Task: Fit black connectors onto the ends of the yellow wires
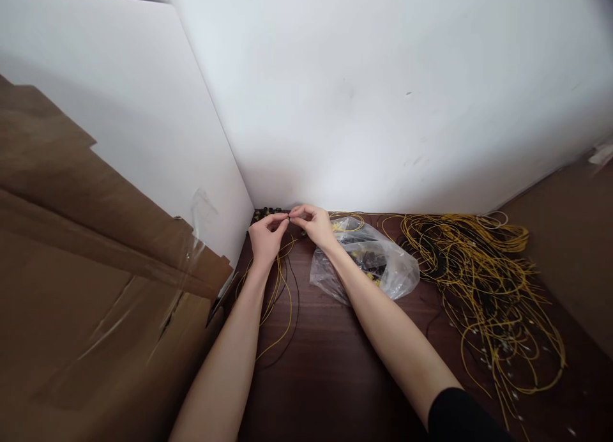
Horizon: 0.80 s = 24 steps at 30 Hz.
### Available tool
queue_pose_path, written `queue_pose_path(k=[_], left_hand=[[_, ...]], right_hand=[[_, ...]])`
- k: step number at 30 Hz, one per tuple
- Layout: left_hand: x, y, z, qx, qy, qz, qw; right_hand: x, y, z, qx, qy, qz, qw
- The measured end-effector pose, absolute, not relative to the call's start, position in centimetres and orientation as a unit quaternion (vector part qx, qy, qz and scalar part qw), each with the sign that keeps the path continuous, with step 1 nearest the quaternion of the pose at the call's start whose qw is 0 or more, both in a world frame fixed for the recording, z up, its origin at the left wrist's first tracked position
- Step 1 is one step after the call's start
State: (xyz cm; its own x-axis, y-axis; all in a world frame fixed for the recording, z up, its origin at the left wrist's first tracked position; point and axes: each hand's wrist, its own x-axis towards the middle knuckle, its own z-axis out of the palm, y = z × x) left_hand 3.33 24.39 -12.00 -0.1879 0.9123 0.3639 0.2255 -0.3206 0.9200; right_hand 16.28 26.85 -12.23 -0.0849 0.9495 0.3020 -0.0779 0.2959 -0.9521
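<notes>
My left hand [267, 236] and my right hand [313, 225] meet close to the wall, both closed in a pinch. Between their fingertips is a tiny dark piece [289, 219], too small to name. Several yellow and black wires [290, 301] hang or lie in loose loops below and beside my left hand; whether they join the piece is hidden. Just behind my left hand sit several small dark parts [268, 211] along the wall. A clear plastic bag [400, 273] with black and yellow pieces in it lies right of my right hand, partly under that forearm.
A large tangled heap of yellow and black wires [479, 289] spreads over the right side of the dark wooden table [325, 365]. At the left stands a cardboard sheet or box [96, 289] with torn tape. The white wall [364, 110] closes off the back; a brown panel [569, 237] stands right.
</notes>
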Motion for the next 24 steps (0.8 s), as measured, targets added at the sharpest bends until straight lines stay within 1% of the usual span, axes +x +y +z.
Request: queue_pose_path(k=[6, 13, 21, 24], left_hand=[[3.48, 24.42, -11.89, 0.582, 0.496, 0.585, 0.271], [3.5, 24.57, -11.9, 0.604, 0.5, 0.576, 0.23], [3.38, 24.67, -12.0, 0.599, 0.499, 0.583, 0.228], [3.42, 24.61, -11.84, 0.592, 0.499, 0.585, 0.241]], right_hand=[[16.31, 26.88, -12.18, -0.399, -0.577, 0.465, 0.54], [16.16, 26.89, -12.14, -0.386, -0.571, 0.47, 0.551], [16.14, 27.21, -12.62, -0.391, -0.59, 0.453, 0.542], [16.14, 27.16, -12.64, -0.423, -0.599, 0.41, 0.542]])
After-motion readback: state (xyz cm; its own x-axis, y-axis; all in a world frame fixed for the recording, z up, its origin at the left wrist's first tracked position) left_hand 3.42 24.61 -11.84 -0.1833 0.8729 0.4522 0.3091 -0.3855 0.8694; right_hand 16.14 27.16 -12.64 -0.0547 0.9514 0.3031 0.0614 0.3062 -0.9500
